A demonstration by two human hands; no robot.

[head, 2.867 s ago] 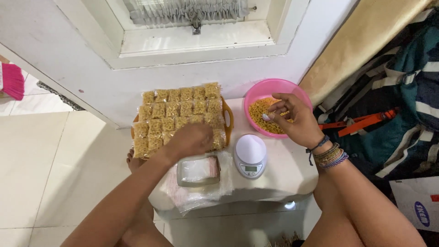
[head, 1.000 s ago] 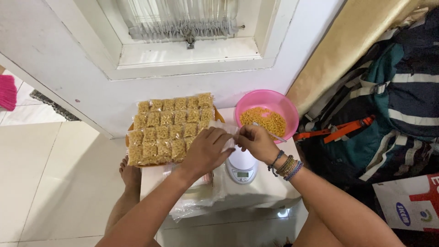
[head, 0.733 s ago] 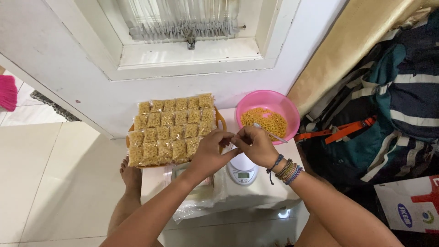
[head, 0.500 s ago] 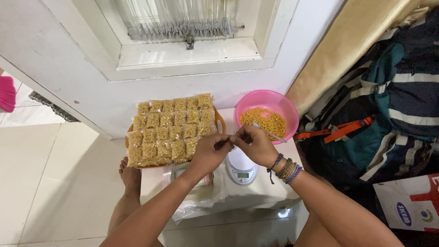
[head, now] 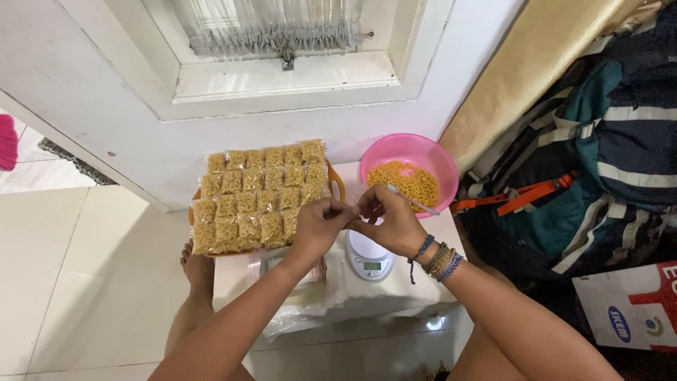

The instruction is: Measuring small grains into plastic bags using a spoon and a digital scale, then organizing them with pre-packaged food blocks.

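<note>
1. Head view: the left hand [head: 319, 224] and right hand [head: 386, 220] meet above the small white scale [head: 367, 257], fingertips pinched on what appears to be a small clear bag [head: 354, 206]; its outline is too faint to confirm.
2. The hands hold it raised, apart from the bench [head: 423, 300].
3. A tray of filled yellow snack packets [head: 257, 194] lies left of the hands, in neat rows.
4. A pink bowl [head: 409, 155] of loose snack, with a spoon [head: 412, 200], stands just beside the scale, within the right hand's reach.
</note>
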